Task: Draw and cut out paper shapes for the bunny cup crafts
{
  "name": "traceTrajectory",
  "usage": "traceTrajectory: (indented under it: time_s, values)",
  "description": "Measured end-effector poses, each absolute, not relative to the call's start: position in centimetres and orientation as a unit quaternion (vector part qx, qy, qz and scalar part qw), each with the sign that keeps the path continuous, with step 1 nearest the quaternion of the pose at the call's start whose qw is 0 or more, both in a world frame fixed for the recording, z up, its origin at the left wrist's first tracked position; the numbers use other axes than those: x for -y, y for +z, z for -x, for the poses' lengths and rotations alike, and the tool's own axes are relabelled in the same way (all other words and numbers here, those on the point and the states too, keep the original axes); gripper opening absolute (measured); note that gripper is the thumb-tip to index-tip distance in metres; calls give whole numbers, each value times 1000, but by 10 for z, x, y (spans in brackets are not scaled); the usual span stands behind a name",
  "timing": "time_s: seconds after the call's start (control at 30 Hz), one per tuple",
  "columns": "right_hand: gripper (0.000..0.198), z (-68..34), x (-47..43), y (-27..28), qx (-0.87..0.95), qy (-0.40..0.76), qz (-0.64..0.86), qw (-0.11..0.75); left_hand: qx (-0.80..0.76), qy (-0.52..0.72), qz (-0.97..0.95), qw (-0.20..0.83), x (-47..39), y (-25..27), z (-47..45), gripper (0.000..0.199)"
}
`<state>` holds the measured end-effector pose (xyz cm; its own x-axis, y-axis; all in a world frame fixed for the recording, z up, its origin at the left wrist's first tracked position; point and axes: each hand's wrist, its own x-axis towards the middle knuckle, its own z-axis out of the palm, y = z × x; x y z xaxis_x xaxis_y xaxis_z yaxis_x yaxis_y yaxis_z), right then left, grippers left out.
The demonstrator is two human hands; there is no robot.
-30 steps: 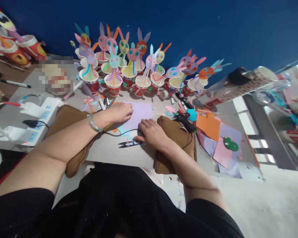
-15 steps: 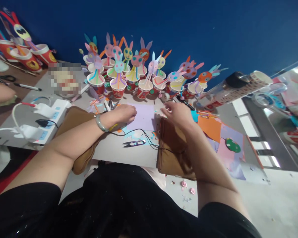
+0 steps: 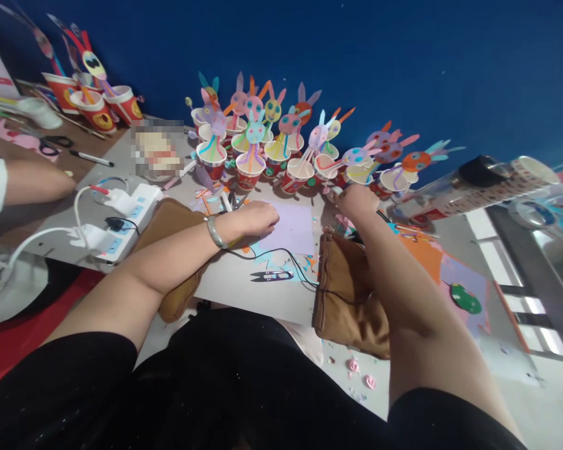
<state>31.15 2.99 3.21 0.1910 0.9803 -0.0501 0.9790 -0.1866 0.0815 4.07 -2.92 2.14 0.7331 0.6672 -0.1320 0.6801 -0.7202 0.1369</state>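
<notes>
My left hand (image 3: 259,218) rests with curled fingers at the left edge of a sheet of light purple paper (image 3: 291,229); whatever is in its fingers is hidden. Further back, my right hand (image 3: 358,202) has its fingers closed at a small roll of tape (image 3: 334,193), just in front of the paper cups. A pair of thread snips (image 3: 272,276) lies on the table in front of the paper. Behind my left hand are the jaws of pliers (image 3: 237,201) and a white stick-like item (image 3: 226,201).
Several paper cups (image 3: 250,177) with rabbit-faced figures line the wall. Brown cushions (image 3: 343,262) lie under both forearms, with a black cable (image 3: 288,255) between. A power strip (image 3: 134,220) and another person's arm (image 3: 40,181) are left. Orange paper (image 3: 420,257) and a clear cup tube (image 3: 455,200) are right.
My right hand has moved back from beside the purple paper to the roll of tape, and its fingers have closed. My left hand stays by the paper. The view has shifted left.
</notes>
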Motion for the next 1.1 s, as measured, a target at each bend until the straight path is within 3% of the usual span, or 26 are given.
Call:
traceTrajectory:
  time_s: [0.17,0.27,0.47,0.63,0.8,0.93,1.1]
  values:
    - [36,-308,-11,50,-639,12,-766,68,-361,-36,-926,104,28,22,-38,30]
    - [27,-301,8,55,-692,-14,-722,23,-363,-43,-925,106,28,24,-38,30]
    - [30,-285,41,46,-680,-313,-642,-168,-356,-69,-925,113,35,39,-36,28]
    - [41,-272,46,31,-616,-448,-611,-218,-357,-54,-922,138,32,38,-32,26]
    - [43,-262,44,21,-584,-485,-607,-235,-402,49,-871,280,13,22,-34,45]
    - [44,-257,47,22,-583,-479,-594,-279,-391,147,-803,424,4,13,-36,38]
    - [44,-250,56,24,-574,-465,-585,-334,-412,230,-741,477,5,14,-34,34]
